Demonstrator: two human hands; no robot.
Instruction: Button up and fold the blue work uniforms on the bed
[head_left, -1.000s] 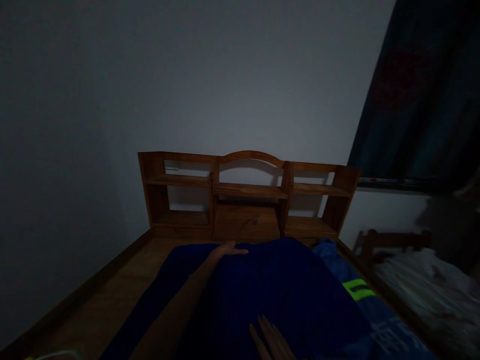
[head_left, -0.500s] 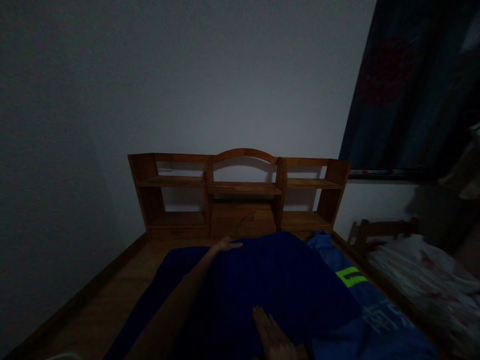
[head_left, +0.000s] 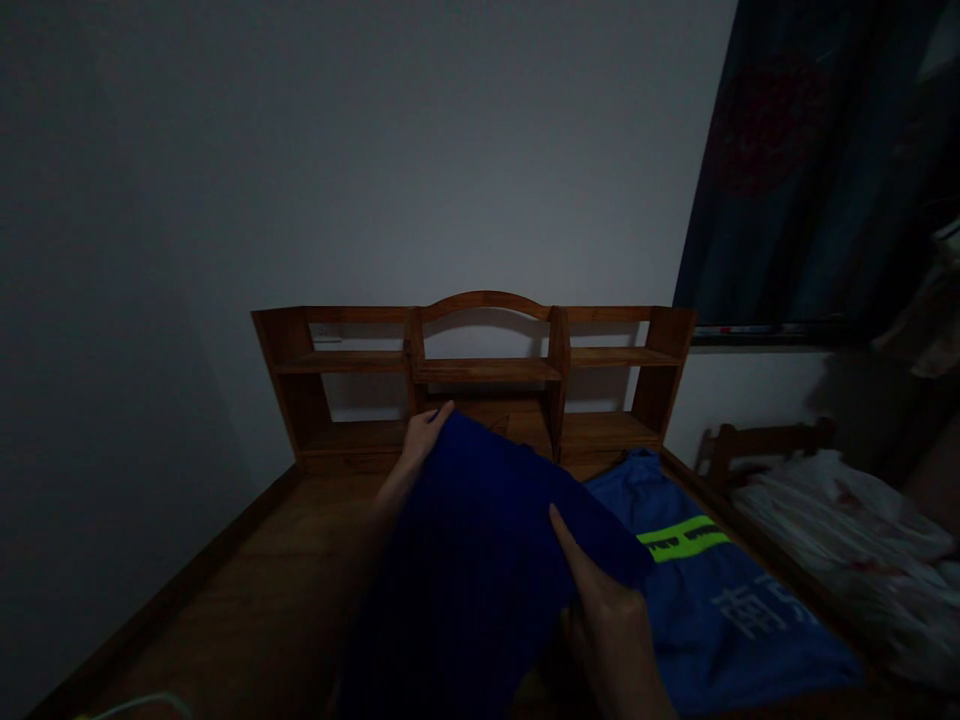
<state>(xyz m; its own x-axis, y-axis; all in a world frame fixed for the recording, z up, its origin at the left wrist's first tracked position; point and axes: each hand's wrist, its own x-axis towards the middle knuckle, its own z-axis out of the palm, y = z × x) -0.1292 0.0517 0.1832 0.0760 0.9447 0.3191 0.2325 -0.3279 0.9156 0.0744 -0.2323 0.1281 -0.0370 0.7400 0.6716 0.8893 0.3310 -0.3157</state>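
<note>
A dark blue cloth garment (head_left: 480,520) hangs raised between my two hands; its exact kind is hard to make out in the dim light. My left hand (head_left: 427,432) pinches its upper left corner, thumb on top. Lower on the right side, my right hand (head_left: 600,590) grips the cloth with the index finger stretched along it. Flat on the wooden surface to the right lies a lighter blue garment (head_left: 690,620) with a yellow-green band and pale characters. The dark cloth's right tip overlaps its left edge.
A wooden shelf unit (head_left: 484,372) stands at the far end against the white wall. At left shows the bare wooden surface (head_left: 247,570) with a raised rim. Beyond the right rim are a wooden chair back (head_left: 772,438) and whitish plastic bags (head_left: 847,540).
My left hand has risen with a corner of the dark blue cloth. My right hand went from lying on the cloth to gripping it, moving right and up. More of the lighter garment shows.
</note>
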